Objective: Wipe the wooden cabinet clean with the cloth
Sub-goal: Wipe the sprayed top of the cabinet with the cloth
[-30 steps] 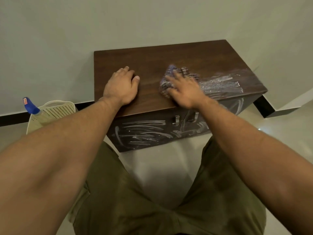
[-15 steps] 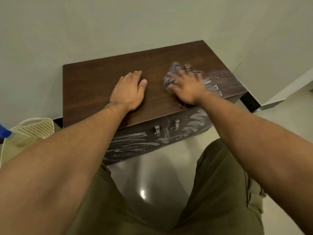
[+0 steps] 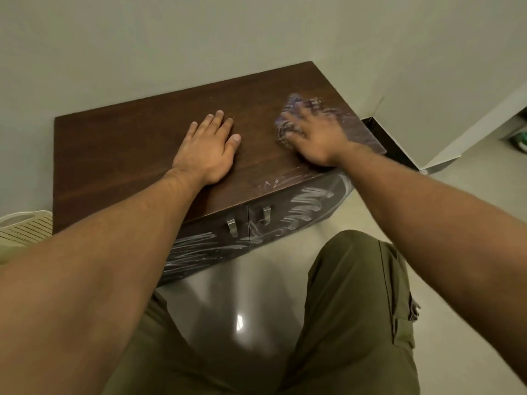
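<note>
Cabinet (image 3: 128,155) streaked white, right hand (image 3: 316,141) pressing cloth (image 3: 299,104)

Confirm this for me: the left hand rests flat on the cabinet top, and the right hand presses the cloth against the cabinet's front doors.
Wrong in one place. In the head view the right hand presses the cloth on the cabinet top, near its right end, not against the front doors. The left hand does rest flat on the top.

On the wooden cabinet (image 3: 119,155), the dark top surface carries the left hand (image 3: 206,151), flat near its centre, and at 2 o'clock a bunched purple cloth (image 3: 295,108) under the blurred right hand (image 3: 318,139). White smears (image 3: 355,125) streak the 3 o'clock edge.
</note>
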